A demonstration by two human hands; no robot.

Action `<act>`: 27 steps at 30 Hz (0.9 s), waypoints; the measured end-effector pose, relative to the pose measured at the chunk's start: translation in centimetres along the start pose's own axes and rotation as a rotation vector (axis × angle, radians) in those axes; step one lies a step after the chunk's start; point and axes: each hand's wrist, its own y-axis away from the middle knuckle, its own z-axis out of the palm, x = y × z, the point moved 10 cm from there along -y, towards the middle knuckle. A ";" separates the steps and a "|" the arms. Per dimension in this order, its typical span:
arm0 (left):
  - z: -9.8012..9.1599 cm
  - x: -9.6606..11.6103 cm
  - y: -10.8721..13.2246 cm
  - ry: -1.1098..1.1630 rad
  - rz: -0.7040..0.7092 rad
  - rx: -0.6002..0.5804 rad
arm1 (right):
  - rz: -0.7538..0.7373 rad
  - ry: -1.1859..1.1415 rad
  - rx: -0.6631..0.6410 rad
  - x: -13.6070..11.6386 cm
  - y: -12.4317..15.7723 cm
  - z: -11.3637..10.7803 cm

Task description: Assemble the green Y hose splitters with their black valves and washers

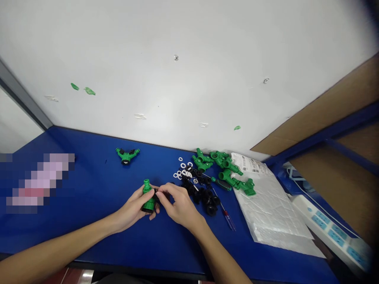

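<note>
My left hand (132, 208) grips a green plastic hose connector (148, 201) upright in its fingers. My right hand (178, 202) comes in from the right, its thumb and forefinger pinching a small black part (155, 193) at the connector's side. The fingers hide most of that part. Just right of my hands lie loose black plastic fittings (204, 195) and several white rings (183, 169). A green Y-shaped hose splitter (126, 156) stands farther off on the blue table (89, 236), beyond my left hand.
Several green splitters (220, 163) lie near a green-handled screwdriver (222, 183) and a red-handled screwdriver (229, 220). Right of them are a white plastic bag (272, 209) and a power strip (328, 232). A pixelated patch (38, 183) covers the table's left. A white wall (177, 67) rises behind.
</note>
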 end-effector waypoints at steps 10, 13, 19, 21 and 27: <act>0.2 0.7 0.2 -0.005 0.012 0.002 | 0.067 0.081 0.074 0.1 0.8 -4.4; -0.1 1.0 0.2 -0.022 0.032 0.014 | 0.335 0.328 0.152 2.8 5.7 -10.7; -0.1 0.9 0.2 -0.008 0.005 0.005 | 0.824 0.729 -0.036 9.2 16.4 -15.2; 0.1 1.1 0.3 -0.002 0.013 -0.002 | 0.861 0.738 -0.036 10.0 17.4 -15.3; 0.0 1.6 0.1 0.009 0.060 -0.002 | 0.692 0.443 0.484 5.9 15.5 -20.1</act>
